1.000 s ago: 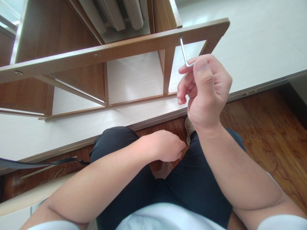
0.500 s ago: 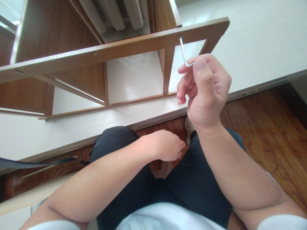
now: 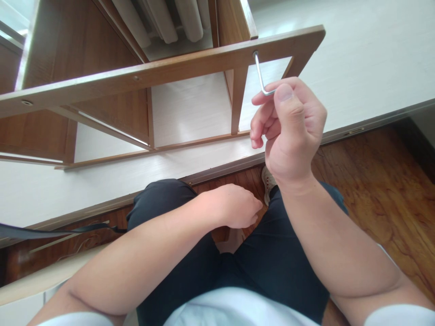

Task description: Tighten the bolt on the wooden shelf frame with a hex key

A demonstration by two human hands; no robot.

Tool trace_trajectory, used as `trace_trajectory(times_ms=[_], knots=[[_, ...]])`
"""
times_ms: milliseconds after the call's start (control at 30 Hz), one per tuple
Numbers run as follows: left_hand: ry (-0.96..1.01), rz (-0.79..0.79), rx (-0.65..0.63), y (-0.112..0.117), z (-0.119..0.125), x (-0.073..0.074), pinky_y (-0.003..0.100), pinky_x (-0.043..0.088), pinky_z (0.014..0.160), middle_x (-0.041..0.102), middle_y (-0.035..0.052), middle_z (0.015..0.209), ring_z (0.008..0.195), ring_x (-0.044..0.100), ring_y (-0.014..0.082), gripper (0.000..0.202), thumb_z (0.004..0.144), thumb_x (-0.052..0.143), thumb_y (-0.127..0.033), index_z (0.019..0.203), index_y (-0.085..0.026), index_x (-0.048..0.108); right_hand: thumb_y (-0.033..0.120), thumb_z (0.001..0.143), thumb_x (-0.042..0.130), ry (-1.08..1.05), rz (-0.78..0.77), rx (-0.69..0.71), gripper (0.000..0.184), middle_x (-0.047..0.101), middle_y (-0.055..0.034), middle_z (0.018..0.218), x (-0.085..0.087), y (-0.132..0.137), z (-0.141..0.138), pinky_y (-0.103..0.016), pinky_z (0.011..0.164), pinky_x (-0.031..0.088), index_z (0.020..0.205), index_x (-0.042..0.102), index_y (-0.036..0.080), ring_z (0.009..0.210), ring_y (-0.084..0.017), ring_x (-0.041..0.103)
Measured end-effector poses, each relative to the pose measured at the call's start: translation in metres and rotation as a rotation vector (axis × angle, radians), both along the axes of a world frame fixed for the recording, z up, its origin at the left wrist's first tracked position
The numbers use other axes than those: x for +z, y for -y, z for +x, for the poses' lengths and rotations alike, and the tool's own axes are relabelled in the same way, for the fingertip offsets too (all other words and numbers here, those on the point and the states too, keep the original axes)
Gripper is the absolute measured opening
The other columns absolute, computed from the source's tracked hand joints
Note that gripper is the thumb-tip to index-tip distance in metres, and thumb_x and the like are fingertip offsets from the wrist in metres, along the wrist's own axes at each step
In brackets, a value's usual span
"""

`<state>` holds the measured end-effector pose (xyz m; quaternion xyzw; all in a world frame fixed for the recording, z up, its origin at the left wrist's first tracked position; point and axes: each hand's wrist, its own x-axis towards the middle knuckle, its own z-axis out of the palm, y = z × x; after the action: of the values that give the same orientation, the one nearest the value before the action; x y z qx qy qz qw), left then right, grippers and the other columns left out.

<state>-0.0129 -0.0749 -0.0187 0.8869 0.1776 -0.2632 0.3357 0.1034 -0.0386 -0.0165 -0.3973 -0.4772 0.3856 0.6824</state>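
Observation:
Between thumb and fingers, my right hand (image 3: 292,122) pinches the short arm of a silver L-shaped hex key (image 3: 260,74). The key's other end meets a hole in the front rail (image 3: 190,63) of a brown wooden shelf frame, near the rail's right end. A wooden upright (image 3: 239,99) stands behind and below that spot. Lower down, my left hand (image 3: 236,206) hangs between my knees, back of the hand up, with its fingers curled under. Whatever those fingers may hold is hidden.
The frame rests on a white surface (image 3: 367,59) whose front edge runs just beyond my knees. Two more holes, one at the far left (image 3: 27,103), show in the rail. Pale curtains (image 3: 190,22) hang behind. A dark strap (image 3: 61,230) crosses the lower left, over wooden floor.
Almost nothing differs. My right hand has shifted very slightly to the left, still pinching the hex key at the same hole; my left hand stays in place.

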Motion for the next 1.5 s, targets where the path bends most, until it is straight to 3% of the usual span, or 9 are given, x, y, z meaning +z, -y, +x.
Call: trace_trajectory(times_ms=[200,533,833,1000,1167,1367,1500], knots=[[-0.051,0.0,-0.052,-0.0015,0.0017,0.0023,0.034,0.048,0.074,0.078,0.0119,0.112,0.098,0.073,0.0272,0.039,0.101,0.04,-0.033,0.112,-0.017,0.073,0.053,0.1,0.06,-0.024,-0.013,0.018,0.027,0.054,0.0032,0.057,0.0006,0.0012,0.0004,-0.029,0.043,0.035,0.094,0.064,0.027,0.049,-0.013,0.053],[0.007,-0.021,0.009,0.0002,-0.001,-0.0025,0.036,0.049,0.075,0.078,0.0135,0.108,0.093,0.073,0.0279,0.036,0.099,0.044,-0.033,0.108,-0.017,0.075,0.057,0.101,0.057,0.001,0.096,0.027,0.033,0.055,0.0042,0.061,-0.0056,-0.005,0.0003,-0.025,0.04,0.031,0.089,0.062,0.026,0.046,-0.01,0.049],[-0.097,-0.021,-0.068,-0.0038,0.0039,0.0025,0.037,0.051,0.081,0.077,0.0114,0.118,0.105,0.072,0.0292,0.043,0.101,0.037,-0.035,0.119,-0.018,0.072,0.05,0.101,0.058,-0.047,0.094,0.04,0.028,0.06,0.0028,0.065,-0.0062,-0.0049,0.0006,-0.025,0.038,0.031,0.089,0.063,0.026,0.046,-0.01,0.051],[-0.091,-0.016,-0.059,-0.0036,0.0041,0.0026,0.035,0.052,0.079,0.077,0.0116,0.116,0.103,0.073,0.0264,0.042,0.101,0.038,-0.035,0.118,-0.018,0.073,0.059,0.1,0.057,0.021,0.06,0.036,0.033,0.054,0.0036,0.06,-0.0067,-0.0039,0.0014,-0.026,0.041,0.034,0.092,0.064,0.028,0.047,-0.011,0.052],[-0.1,-0.029,-0.061,-0.004,0.0045,0.0027,0.037,0.052,0.08,0.077,0.0113,0.118,0.105,0.073,0.0285,0.043,0.101,0.037,-0.035,0.119,-0.018,0.072,0.049,0.102,0.058,-0.064,0.106,0.065,0.028,0.054,0.0042,0.057,-0.0055,-0.0047,0.0014,-0.024,0.038,0.032,0.089,0.064,0.024,0.045,-0.01,0.05],[-0.101,-0.02,-0.072,-0.003,0.0051,0.0019,0.038,0.053,0.085,0.076,0.0115,0.123,0.11,0.072,0.0302,0.044,0.102,0.036,-0.035,0.122,-0.017,0.072,0.061,0.099,0.057,-0.012,0.051,0.091,0.037,0.062,0.0021,0.068,-0.0062,-0.0038,0.0023,-0.025,0.041,0.034,0.095,0.061,0.025,0.048,-0.009,0.053],[-0.107,-0.022,-0.068,-0.0031,0.0051,0.0024,0.04,0.053,0.086,0.076,0.0114,0.123,0.11,0.072,0.0312,0.044,0.102,0.036,-0.035,0.122,-0.018,0.072,0.053,0.1,0.059,-0.06,0.036,0.083,0.03,0.057,0.003,0.061,-0.004,-0.0021,0.0025,-0.025,0.04,0.033,0.094,0.062,0.024,0.047,-0.01,0.051]])
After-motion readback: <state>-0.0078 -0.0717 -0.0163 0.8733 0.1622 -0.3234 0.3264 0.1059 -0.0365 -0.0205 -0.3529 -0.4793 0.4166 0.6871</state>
